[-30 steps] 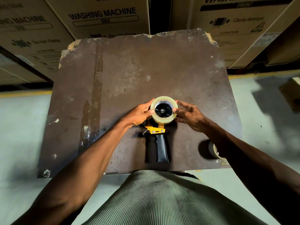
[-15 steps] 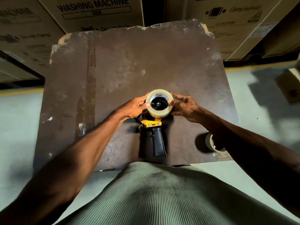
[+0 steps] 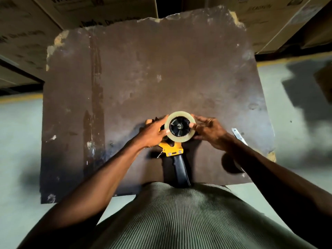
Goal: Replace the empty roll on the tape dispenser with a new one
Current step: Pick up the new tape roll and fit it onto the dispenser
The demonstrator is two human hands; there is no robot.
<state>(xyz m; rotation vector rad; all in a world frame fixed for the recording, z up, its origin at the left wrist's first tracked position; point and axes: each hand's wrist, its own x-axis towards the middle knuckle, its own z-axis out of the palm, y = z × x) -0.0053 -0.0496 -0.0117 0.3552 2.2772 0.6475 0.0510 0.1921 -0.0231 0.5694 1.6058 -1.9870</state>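
A yellow tape dispenser [image 3: 172, 150] with a black handle lies flat on the brown board [image 3: 143, 78], handle toward me. A full roll of clear tape [image 3: 179, 139] sits on its black hub. My left hand [image 3: 152, 133] grips the roll's left side, thumb on its face. On the right, my right hand [image 3: 210, 132] holds the roll's edge with its fingertips, thumb on the inner rim. The empty roll [image 3: 239, 167] lies near the board's front right edge, mostly hidden behind my right forearm.
A small metal blade or strip [image 3: 237, 134] lies on the board just right of my right wrist. Cardboard appliance boxes [image 3: 89, 11] stand behind the board. Grey floor with a yellow line [image 3: 291, 59] surrounds it.
The view has tilted downward, so the board sits lower in frame. Both hands stay on the tape roll on the hub; my left thumb now lies on the roll's face.
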